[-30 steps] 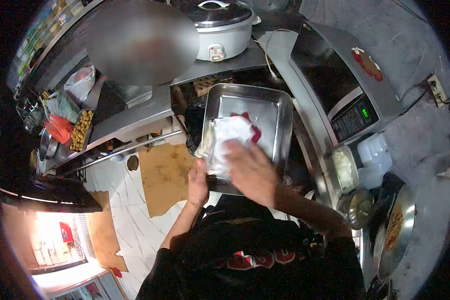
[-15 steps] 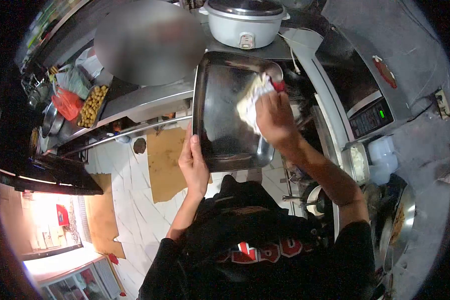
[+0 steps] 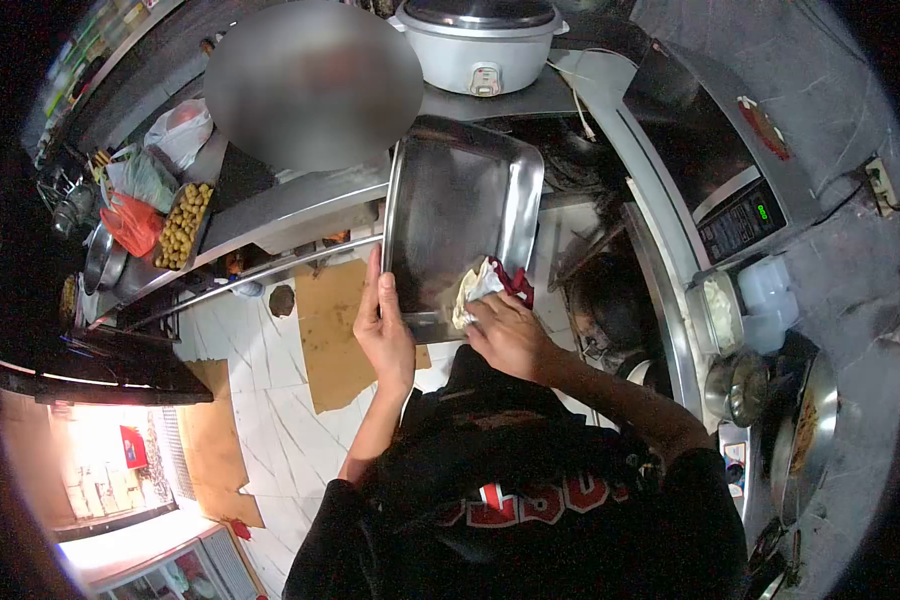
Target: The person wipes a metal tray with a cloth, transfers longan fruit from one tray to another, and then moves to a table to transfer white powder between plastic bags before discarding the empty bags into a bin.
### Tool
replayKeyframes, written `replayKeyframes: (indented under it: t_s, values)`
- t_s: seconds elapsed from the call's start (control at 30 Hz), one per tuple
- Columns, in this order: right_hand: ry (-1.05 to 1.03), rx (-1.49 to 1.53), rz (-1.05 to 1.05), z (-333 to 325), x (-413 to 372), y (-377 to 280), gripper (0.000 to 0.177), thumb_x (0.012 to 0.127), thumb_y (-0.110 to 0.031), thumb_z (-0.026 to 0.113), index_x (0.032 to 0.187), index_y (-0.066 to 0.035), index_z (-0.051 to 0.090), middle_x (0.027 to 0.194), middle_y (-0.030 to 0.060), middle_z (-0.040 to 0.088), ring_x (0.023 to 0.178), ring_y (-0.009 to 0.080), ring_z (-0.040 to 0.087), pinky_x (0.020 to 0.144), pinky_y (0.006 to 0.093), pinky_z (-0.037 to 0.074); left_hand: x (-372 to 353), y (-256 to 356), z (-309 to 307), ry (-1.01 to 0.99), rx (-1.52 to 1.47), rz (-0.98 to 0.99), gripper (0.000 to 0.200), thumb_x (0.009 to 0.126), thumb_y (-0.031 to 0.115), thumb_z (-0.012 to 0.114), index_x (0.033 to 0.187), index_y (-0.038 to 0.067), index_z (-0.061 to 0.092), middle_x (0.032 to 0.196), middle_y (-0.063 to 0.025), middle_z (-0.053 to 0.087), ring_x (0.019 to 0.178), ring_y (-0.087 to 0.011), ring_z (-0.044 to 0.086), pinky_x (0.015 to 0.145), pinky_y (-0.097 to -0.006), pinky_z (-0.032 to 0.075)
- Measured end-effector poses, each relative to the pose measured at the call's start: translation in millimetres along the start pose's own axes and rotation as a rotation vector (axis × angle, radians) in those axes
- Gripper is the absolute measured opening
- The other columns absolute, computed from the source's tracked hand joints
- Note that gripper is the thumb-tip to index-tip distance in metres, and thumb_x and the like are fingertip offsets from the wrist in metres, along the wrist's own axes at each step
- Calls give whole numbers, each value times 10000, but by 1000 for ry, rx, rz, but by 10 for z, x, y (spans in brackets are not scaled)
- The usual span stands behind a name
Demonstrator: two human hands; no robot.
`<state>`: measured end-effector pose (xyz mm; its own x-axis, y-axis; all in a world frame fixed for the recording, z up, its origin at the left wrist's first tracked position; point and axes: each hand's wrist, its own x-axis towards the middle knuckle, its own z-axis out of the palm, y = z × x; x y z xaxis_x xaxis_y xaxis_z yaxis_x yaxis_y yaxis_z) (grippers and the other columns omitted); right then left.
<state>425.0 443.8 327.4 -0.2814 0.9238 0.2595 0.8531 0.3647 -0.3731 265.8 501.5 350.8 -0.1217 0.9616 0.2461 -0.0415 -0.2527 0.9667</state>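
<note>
A deep rectangular metal tray point(image 3: 450, 200) is held up in front of my body, its inside facing me. My left hand point(image 3: 383, 325) grips the tray's left edge near the lower corner, thumb over the rim. My right hand point(image 3: 510, 335) is closed on a bunched cloth point(image 3: 477, 285), white and cream with a dark red part, pressed against the tray's lower right inside.
A white rice cooker point(image 3: 480, 50) stands on the counter ahead. On the left counter are a tray of small potatoes point(image 3: 183, 228) and plastic bags point(image 3: 135, 222). A microwave point(image 3: 740, 220), a clear container point(image 3: 717, 312) and a pan point(image 3: 805, 440) are on the right.
My right hand has moved the cloth from the tray's upper right down to its lower edge. The tray is tilted differently, and my left hand still grips its left side.
</note>
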Motion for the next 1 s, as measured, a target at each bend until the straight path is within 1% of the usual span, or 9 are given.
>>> replayKeyframes:
  t_s: [0.27,0.4,0.43,0.5,0.63,0.7,0.8,0.87,1.0]
  values:
    - [74,148,73,171,74,-221,206,765,-96,573,936,15,538,849,190,544,834,333,561,729,434,451,-348,-139,207,-70,3,11,278,943,138,457,984,-115,565,1290,-144,493,1055,-134,497,924,-266,364]
    - [123,192,-114,131,59,-336,219,741,-109,591,951,-53,562,953,79,538,910,248,519,752,370,427,-300,-84,68,-84,-92,-99,355,952,190,452,1200,-56,511,1269,-112,509,1033,-101,476,914,-246,358]
    - [163,112,-211,55,2,-291,228,729,-116,603,951,-79,569,958,46,531,920,216,507,755,350,416,-256,-15,-17,-45,-156,-359,359,956,199,444,1201,-55,513,1279,-122,492,1034,-98,469,902,-238,362]
    - [163,-21,-225,-10,-74,63,226,711,-120,617,934,-103,586,917,25,530,878,194,504,764,327,399,-159,-165,-198,-32,-159,-208,377,958,226,444,1214,-44,509,1177,-93,548,944,-91,477,841,-227,385]
    - [403,-337,-126,-55,206,329,156,730,-129,604,840,-31,552,814,80,516,761,204,534,591,310,439,-205,-8,-51,-48,49,-173,393,957,236,451,1212,-60,499,975,-19,563,860,-73,455,799,-211,381]
    - [398,-753,337,-119,533,438,230,758,-199,570,946,-71,538,861,61,507,869,216,511,658,350,452,-304,-42,-31,-98,47,-202,396,956,235,455,1217,-61,492,969,-15,556,846,-66,445,784,-208,378]
    - [355,-508,353,-355,841,704,260,777,-216,551,994,-74,527,920,61,527,897,211,507,722,383,441,-401,121,83,-122,8,-388,389,958,232,447,1233,-39,493,1042,-29,568,908,-78,468,848,-217,368]
    - [496,-540,-44,-316,902,644,178,809,-183,538,934,-58,555,963,87,554,893,223,515,736,366,404,-311,-33,73,-170,-15,-368,426,954,295,442,1194,-49,520,1042,-54,586,915,-94,495,845,-230,384]
    - [323,-145,-179,-124,645,124,171,811,-149,513,942,-40,518,961,108,541,978,250,498,779,418,372,-175,-123,180,-142,-183,-343,437,953,332,438,1168,-34,546,990,-49,603,864,-94,532,782,-239,430]
